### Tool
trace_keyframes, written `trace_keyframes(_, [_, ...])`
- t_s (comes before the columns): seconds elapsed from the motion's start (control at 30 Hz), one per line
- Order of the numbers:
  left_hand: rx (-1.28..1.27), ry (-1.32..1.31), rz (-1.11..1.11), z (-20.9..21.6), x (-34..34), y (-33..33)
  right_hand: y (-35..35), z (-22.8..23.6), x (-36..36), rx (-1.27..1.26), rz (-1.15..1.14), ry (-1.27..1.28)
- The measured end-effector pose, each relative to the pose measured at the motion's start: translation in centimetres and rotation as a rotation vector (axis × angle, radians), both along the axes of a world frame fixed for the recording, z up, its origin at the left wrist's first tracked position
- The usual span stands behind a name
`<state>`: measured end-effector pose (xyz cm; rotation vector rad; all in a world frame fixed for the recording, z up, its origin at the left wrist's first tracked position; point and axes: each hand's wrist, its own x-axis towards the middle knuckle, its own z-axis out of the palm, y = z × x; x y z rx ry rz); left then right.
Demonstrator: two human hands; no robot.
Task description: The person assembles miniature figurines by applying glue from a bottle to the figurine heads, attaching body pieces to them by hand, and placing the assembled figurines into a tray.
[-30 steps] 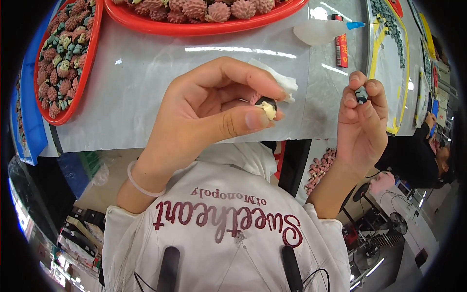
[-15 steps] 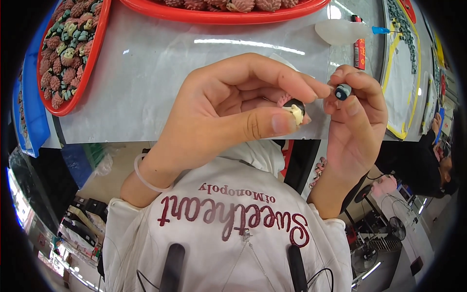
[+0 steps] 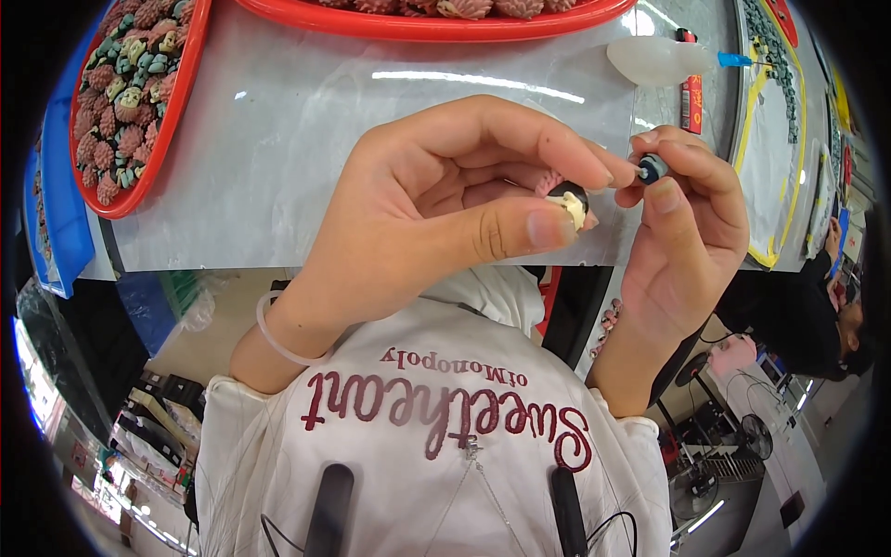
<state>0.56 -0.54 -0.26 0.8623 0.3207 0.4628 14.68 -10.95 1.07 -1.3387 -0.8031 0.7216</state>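
– A pale, glossy worktable [image 3: 288, 176] fills the upper view. What are the hands up to?

– The left hand [image 3: 418, 204] pinches a dark-and-cream piece [image 3: 574, 212] between thumb and fingers, a bit of pink showing behind it. The right hand [image 3: 691, 218] has a blue-grey piece [image 3: 655, 167] in its fingertips.

– How do those two lie?

– The blue-grey piece is just right of the other and slightly farther from the body. Its axis looks roughly sideways, with a pale, pin-like end toward the left hand. The left index fingertip is right by it; whether they touch, I can't tell.

– Any change?

– A second ago the hands were well apart. Half a second ago that pale end faced the camera more; now it's turned left.

– And farther out?

– A white squeeze bottle [image 3: 654, 61] beyond the right hand, a loaded red tray [image 3: 445, 28] ahead, another red tray [image 3: 188, 88] off left.
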Motion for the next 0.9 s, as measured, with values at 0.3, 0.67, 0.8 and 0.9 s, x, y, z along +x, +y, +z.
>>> trace_keyframes(0.3, [-0.024, 0.011, 0.003, 0.13, 0.01, 0.03, 0.01, 0.00, -0.32, -0.002, -0.029, -0.032])
trace_keyframes(0.67, [-0.013, 0.036, 0.014, -0.07, -0.12, 0.02, 0.06, 0.09, -0.64, 0.015, -0.006, -0.121])
trace_keyframes(0.8, [-0.010, 0.053, 0.042, 0.10, -0.07, 0.02, 0.15, 0.42, -0.29, 0.055, 0.032, -0.173])
trace_keyframes(0.9, [-0.011, 0.026, 0.052, -0.38, 0.00, 0.03, 0.13, 0.75, -0.05, 0.108, 0.064, -0.188])
